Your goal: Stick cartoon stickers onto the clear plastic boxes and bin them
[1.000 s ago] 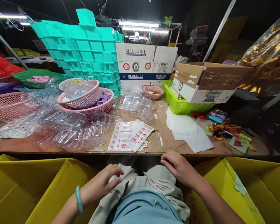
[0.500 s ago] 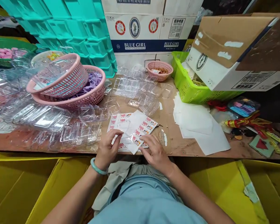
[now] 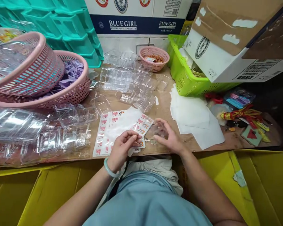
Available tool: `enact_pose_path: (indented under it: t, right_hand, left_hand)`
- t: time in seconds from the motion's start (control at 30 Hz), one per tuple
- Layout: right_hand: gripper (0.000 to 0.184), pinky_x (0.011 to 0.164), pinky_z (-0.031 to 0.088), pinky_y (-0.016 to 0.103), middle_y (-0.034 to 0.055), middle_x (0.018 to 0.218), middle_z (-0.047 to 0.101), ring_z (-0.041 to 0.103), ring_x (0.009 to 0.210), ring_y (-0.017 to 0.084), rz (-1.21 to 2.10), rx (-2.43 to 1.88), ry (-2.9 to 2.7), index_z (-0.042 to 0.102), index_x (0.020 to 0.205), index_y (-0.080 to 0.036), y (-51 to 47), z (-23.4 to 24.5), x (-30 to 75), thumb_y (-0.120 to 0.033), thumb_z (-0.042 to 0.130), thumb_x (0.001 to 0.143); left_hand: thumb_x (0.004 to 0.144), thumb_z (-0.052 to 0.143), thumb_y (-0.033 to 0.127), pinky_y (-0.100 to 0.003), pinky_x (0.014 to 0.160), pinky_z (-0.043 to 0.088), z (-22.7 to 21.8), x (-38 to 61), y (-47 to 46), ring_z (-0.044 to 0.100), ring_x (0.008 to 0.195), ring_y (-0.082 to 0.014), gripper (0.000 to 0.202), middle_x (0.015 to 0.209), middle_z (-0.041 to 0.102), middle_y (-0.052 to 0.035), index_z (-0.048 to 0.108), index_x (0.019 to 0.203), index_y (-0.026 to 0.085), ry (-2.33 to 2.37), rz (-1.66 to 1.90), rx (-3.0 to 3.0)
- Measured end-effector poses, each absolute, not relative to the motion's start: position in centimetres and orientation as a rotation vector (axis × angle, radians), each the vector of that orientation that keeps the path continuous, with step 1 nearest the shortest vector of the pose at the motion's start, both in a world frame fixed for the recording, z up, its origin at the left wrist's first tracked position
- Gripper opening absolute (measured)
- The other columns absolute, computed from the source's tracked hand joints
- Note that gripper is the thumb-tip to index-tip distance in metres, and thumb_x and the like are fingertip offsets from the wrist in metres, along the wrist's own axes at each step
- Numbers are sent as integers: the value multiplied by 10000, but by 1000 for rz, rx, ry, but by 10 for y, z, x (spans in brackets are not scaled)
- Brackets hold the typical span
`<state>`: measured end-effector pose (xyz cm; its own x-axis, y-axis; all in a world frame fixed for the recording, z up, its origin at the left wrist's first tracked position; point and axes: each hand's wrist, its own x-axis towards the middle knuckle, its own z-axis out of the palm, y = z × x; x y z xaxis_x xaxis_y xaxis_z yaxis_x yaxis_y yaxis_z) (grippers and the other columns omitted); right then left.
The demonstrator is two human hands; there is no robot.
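Sheets of stickers (image 3: 103, 135) printed with pink and black-and-orange pictures lie at the table's front edge, under and beside my left hand (image 3: 124, 145). Its thumb and forefinger are pressed together over the right-hand sheet (image 3: 145, 121); whatever is between the fingertips is too small to tell. To the right, my right hand (image 3: 171, 138) curls its thumb and fingers around a small clear plastic box (image 3: 159, 130), held just beyond the sheets' right corner. The box is see-through and blurred, so its exact shape is hard to make out.
Clear plastic cases (image 3: 23, 125) crowd the left side, below pink baskets (image 3: 77, 84) with purple pieces. More clear cases (image 3: 118, 78) lie behind the sheets. White paper (image 3: 191, 114) is at right, near a green basket (image 3: 179, 75) under a carton (image 3: 214, 59). A small pink basket (image 3: 154, 66) stands behind.
My right hand has moved right, off the sticker sheet, and now holds the clear box. My left hand has shifted right to the sheet. The view has moved closer to the table.
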<state>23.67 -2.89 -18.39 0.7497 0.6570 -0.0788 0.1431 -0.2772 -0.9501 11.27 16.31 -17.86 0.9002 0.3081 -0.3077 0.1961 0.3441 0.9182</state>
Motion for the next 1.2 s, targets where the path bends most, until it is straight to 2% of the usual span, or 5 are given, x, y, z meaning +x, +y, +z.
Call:
enact_pose_path:
  t: [0.27,0.53,0.73,0.87,1.2]
  right_hand:
    - [369,617,451,255,19,993,597,564,827,168,724,-1988,-462,527,1090,-234,-82,-188,295,-541,438,905]
    - [312,917,444,456,116,1125,573,542,1044,272,-489,-2307,-614,580,1140,-218,-59,-185,260,-396,578,884]
    - [449,1018,411,481,107,1293,593,510,1188,283,-147,-2069,-1593,512,1308,-253,4,-207,160,-309,625,877]
    - [282,910,486,429,82,1117,688,585,1025,235,-130,-1992,-1616,624,1149,-232,21,-222,152,-136,492,919]
    - [304,960,532,448,101,987,685,621,1033,224,-94,-1669,-1557,600,1127,-181,0,-200,161,-52,514,866]
  left_hand:
    - [873,577,367,-431,969,422,-200,84,232,537,1100,-269,333,1172,604,-111,585,1158,195,453,545,2533]
    - [759,703,504,-535,1002,354,-210,88,216,436,1227,-375,715,1350,499,-179,474,1348,171,457,230,2739]
    - [867,593,397,-321,776,479,-192,84,218,575,858,-188,251,944,622,-69,634,991,183,494,439,2285]
    - [865,541,541,-238,521,441,-176,57,216,523,546,-126,454,581,572,-28,601,606,173,563,-20,1752]
    - [785,715,412,-270,647,589,-187,56,179,711,772,-198,353,939,737,-131,693,978,118,771,-140,780]
